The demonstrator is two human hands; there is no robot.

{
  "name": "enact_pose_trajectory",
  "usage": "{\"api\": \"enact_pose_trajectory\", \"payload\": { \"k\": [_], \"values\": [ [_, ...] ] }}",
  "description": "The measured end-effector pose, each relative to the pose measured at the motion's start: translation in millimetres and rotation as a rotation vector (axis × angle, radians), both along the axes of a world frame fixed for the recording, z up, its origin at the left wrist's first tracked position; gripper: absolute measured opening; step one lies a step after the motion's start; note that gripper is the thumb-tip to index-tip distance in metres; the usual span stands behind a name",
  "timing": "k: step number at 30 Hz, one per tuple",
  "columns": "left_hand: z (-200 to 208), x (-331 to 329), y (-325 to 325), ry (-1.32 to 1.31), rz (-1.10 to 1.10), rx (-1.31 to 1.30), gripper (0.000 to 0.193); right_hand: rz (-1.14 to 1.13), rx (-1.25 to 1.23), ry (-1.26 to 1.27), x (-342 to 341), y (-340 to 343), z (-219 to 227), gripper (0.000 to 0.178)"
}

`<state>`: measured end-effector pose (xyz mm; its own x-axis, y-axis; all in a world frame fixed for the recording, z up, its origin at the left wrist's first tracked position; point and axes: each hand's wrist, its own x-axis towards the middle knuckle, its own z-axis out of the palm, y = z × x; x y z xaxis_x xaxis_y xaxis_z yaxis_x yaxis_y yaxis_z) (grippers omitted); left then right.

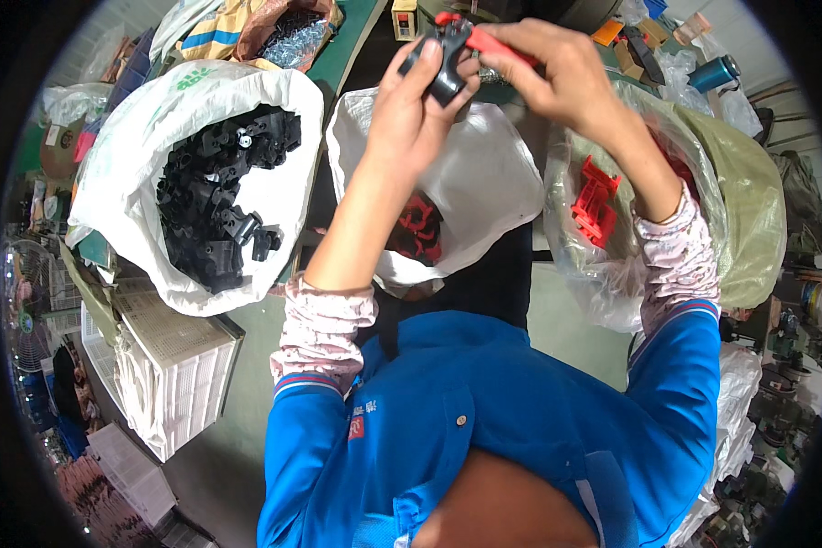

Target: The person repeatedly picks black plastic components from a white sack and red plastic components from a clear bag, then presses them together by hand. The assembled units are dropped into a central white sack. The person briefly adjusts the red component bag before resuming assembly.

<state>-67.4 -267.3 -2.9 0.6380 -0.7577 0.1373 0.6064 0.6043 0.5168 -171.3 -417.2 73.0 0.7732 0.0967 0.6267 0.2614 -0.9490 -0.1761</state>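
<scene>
My left hand (409, 119) is closed around a black plastic part (448, 80) with a curved, grip-like body, held up at the top of the view. A small red piece shows at the top of this part. In the fingers of my right hand (562, 78) is a long red plastic piece (498, 44), its end touching or very close to the black part. Just below both hands, a white woven sack (493, 173) stands with its mouth spread; red and black assembled parts (417, 228) lie inside it.
To the left, a white sack (110, 201) holds many black plastic parts (215, 201). A clear plastic bag (612, 283) with red plastic parts (595, 201) is at the right. Metal hardware fills a bag (299, 41) at the upper left. A white slatted crate (178, 365) sits lower left.
</scene>
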Motion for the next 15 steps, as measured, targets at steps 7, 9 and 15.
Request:
{"api": "enact_pose_trajectory", "payload": {
  "k": [7,9,15],
  "values": [
    [26.4,17.9,-10.6,-0.309,0.102,0.439,0.024,-0.039,0.685,0.271,11.3,-4.3,-27.8,0.03],
    [17.1,15.4,-10.6,-0.254,0.092,0.446,0.029,-0.08,0.758,0.32,7.2,-2.1,-29.6,0.03],
    [-26.2,-0.1,70.1,-0.473,0.28,0.555,0.031,-0.029,0.881,0.429,-11.3,-7.9,-26.0,0.038]
  ]
}}
